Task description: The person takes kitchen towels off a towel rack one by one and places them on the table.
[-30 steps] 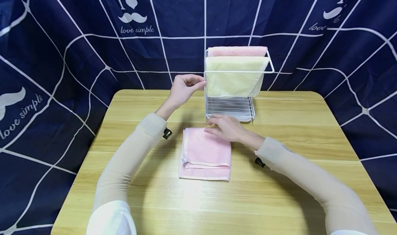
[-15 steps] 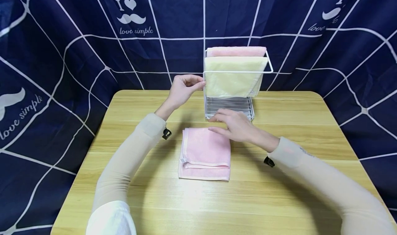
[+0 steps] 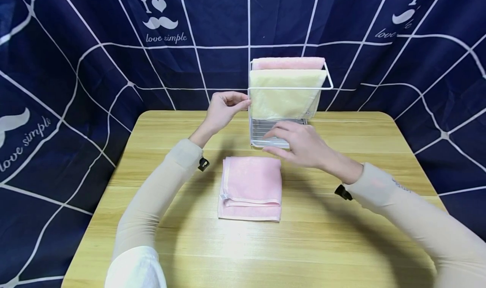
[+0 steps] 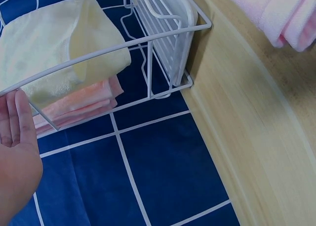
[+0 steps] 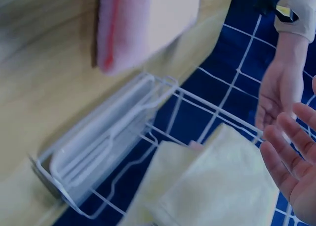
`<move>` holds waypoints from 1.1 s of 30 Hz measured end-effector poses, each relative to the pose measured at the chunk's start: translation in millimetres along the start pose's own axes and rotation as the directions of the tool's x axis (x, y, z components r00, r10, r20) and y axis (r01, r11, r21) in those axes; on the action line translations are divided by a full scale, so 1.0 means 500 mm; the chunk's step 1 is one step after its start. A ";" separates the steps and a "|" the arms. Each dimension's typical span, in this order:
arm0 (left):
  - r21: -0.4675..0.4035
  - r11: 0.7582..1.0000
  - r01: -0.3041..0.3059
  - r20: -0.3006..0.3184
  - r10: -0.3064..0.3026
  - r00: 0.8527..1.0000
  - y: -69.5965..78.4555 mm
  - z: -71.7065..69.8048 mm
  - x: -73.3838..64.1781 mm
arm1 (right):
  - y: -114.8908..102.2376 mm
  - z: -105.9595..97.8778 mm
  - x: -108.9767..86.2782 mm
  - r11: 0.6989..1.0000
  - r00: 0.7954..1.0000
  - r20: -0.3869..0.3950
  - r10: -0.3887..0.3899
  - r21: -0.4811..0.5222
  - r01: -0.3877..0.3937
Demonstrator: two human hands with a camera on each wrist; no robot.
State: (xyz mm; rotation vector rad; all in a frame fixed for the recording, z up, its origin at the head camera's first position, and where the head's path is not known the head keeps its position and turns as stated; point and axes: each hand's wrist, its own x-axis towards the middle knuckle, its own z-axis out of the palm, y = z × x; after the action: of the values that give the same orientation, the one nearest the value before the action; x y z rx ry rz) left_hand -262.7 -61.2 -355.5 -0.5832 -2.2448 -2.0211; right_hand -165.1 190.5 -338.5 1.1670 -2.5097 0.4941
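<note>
A white wire rack [image 3: 306, 88] stands at the back of the table. Over its front bar hangs a folded yellow towel [image 3: 286, 104], with a folded pink towel [image 3: 288, 63] behind it. My left hand [image 3: 224, 110] pinches the rack's left upright between thumb and fingers, and the left wrist view shows those fingertips at the wire frame [image 4: 98, 54]. In front of the rack's base hovers my right hand [image 3: 303, 145], fingers loosely spread and holding nothing. Nearer me, a folded pink towel [image 3: 252, 180] lies flat on the table, a small tag at its left edge.
The rack's base carries a white tray [image 5: 74, 154] under a wire grid. Dark blue curtain cloth with white lines [image 3: 220, 17] surrounds the wooden table [image 3: 182, 245] at the back and both sides.
My right hand has lifted off the pink towel on the table and moved up and to the right, towards the rack's base. My left hand keeps its place on the rack.
</note>
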 end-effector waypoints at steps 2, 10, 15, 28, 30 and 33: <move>0.008 1.000 -0.005 0.000 0.005 1.000 0.001 0.000 0.000 | 0.002 -0.014 0.004 1.000 0.999 -0.027 -0.023 -0.005 0.023; 0.008 1.000 -0.006 -0.004 0.006 1.000 0.004 -0.001 -0.002 | 0.012 -0.072 0.030 0.991 0.979 -0.159 -0.124 -0.071 0.114; 0.004 1.000 0.005 -0.004 -0.005 1.000 0.004 0.000 -0.002 | 0.016 -0.111 0.048 0.984 0.971 -0.192 -0.143 -0.137 0.118; 0.001 1.000 0.000 -0.005 0.000 1.000 0.004 0.002 -0.003 | 0.040 -0.174 0.087 0.987 0.973 -0.219 -0.065 -0.156 0.031; -0.004 1.000 0.004 -0.006 -0.004 1.000 0.004 0.002 -0.003 | 0.045 -0.179 0.093 0.988 0.975 -0.219 -0.045 -0.152 0.011; -0.006 1.000 0.003 -0.006 -0.003 1.000 0.004 0.001 -0.002 | 0.056 -0.186 0.104 0.989 0.977 -0.211 -0.017 -0.148 -0.015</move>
State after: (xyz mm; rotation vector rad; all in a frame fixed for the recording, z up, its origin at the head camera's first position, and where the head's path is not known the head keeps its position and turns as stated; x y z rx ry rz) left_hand -261.0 -60.6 -354.1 -0.5734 -2.2390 -2.0286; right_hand -204.9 213.9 -238.4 1.0033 -2.3194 0.4001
